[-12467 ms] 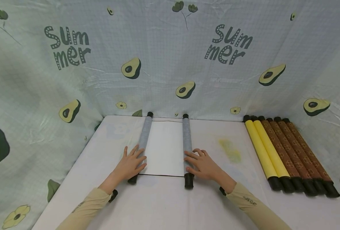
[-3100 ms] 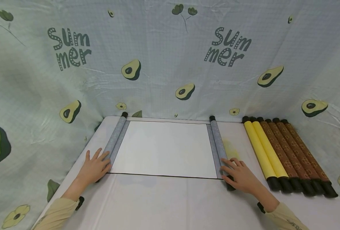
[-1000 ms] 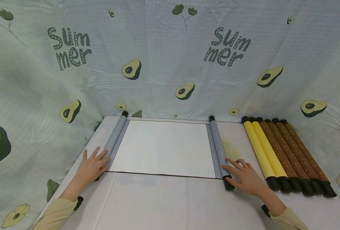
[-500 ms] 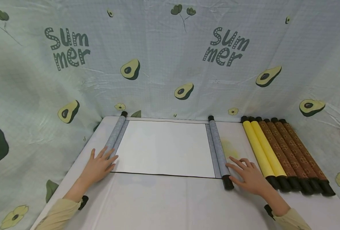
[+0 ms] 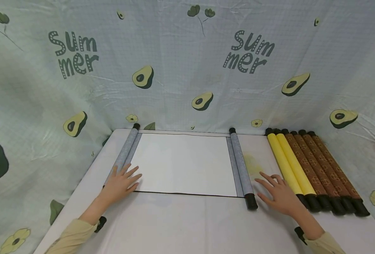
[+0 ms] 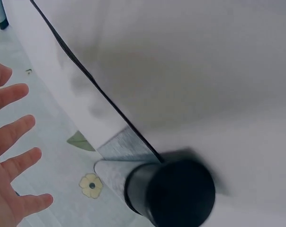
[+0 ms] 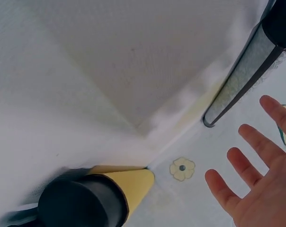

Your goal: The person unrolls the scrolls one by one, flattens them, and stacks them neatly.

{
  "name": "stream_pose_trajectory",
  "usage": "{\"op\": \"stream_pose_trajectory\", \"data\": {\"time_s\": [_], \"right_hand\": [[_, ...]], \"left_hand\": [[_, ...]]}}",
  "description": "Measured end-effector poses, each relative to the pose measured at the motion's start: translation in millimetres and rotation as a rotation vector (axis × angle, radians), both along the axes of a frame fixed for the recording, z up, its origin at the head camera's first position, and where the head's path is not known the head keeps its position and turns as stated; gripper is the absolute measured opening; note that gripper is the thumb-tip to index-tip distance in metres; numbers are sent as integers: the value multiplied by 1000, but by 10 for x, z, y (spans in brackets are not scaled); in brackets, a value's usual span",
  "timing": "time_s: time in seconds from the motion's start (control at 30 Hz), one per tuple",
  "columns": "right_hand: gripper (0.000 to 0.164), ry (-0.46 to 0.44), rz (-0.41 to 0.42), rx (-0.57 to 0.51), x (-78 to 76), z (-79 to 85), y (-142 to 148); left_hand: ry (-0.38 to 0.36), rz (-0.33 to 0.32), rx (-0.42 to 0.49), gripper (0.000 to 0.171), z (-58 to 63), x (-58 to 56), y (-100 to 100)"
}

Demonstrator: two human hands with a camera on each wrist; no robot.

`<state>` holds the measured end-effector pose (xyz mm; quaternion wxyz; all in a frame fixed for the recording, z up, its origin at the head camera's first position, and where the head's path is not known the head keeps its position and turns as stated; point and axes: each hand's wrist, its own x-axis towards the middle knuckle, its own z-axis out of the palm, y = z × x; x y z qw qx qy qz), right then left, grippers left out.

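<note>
Grey-bordered scroll (image 5: 181, 164), unrolled to a blank white face and taken here as the landmark. It lies flat on the table (image 5: 174, 225), with grey bands (image 5: 234, 165) running inside its left roller (image 5: 123, 151) and right roller (image 5: 241, 164). My left hand (image 5: 119, 186) hangs over the scroll's near left corner, fingers spread and pinching nothing; the left wrist view shows them apart from the left roller's black cap (image 6: 181, 194). My right hand (image 5: 279, 195) is just right of the scroll, fingers parted and slightly bent, likewise holding nothing; the right wrist view shows them apart from the right roller. Two yellow rolls (image 5: 293, 162) and four brown patterned rolls (image 5: 317, 165) lie side by side farther right of the scroll, and a printed cloth (image 5: 174, 53) rises behind it. I judge the step in hand to be letting go of the opened scroll, the unrolling looking complete. The next move seems to call for checking that it lies flat; to roll it up, I would need fingers on both rollers, turning them evenly inward.
</note>
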<state>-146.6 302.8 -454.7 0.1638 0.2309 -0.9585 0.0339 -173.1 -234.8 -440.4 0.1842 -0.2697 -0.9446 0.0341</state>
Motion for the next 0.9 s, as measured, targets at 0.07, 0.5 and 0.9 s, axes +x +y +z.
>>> {"op": "stream_pose_trajectory", "data": {"time_s": [0.07,0.5,0.9], "right_hand": [[48,15,-15,1,-1,-3,25],[54,28,-121,30,4,30,231],[55,-20,-235,72,-54,124,375]], "left_hand": [[2,-14,-3,31,-3,3,53],[-5,-133,76,30,4,34,356],[0,-273,51,32,-32,3,612]]}}
